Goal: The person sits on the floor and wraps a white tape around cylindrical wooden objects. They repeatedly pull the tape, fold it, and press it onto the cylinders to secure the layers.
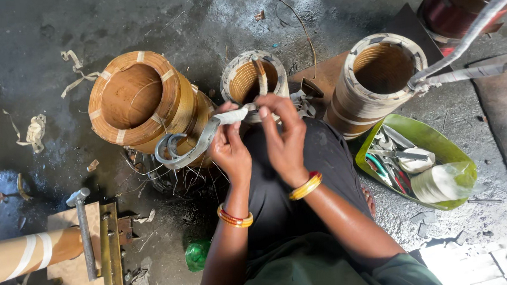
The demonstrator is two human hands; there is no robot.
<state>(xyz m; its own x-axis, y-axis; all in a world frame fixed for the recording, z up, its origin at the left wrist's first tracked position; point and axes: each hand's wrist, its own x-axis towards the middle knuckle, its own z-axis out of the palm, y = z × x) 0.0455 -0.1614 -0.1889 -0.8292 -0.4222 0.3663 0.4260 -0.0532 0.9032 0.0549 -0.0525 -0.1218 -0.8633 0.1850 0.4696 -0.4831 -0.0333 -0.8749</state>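
Both hands pinch a grey strap point(210, 134) just near of the small middle coil point(254, 79): left hand point(229, 146), right hand point(284, 138). Fingers hide the strap's end. Larger coils point(141, 102) flank it; a green tool tray point(416, 137) sits right.

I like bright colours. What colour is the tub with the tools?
Bright green tub, seen clearly from the head view.

A dark, stained concrete floor point(201, 24) carries everything; the middle coil point(254, 79) stands upright on it, with a larger tan coil point(141, 102) to its left and a taped coil point(377, 78) to its right. Beyond that taped coil, lower down, sits a green tray point(421, 134) of tools; scraps of tape point(33, 131) lie far left of the middle coil.
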